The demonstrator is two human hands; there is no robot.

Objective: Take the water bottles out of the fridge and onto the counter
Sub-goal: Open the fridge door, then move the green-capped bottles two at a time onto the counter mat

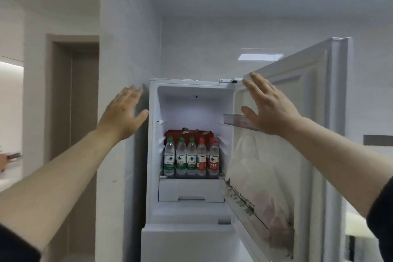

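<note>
The white fridge [153, 155] stands with its upper door [314, 91] swung open to the right. On a shelf inside, several clear water bottles stand in a row: three with green caps and labels [180, 156] on the left, two with red ones [207, 156] on the right. A red box [187, 133] sits behind them. My left hand [124, 112] is raised flat with straight fingers to the left of the fridge, holding nothing. My right hand [270, 106] is raised the same way in front of the open door, at its upper shelf.
A white plastic bag [255, 176] fills the lower door shelf. A clear door shelf [236, 121] sits beside my right hand. Below the bottles is a white drawer [191, 189]. A brown door [83, 102] is on the left, past a white wall.
</note>
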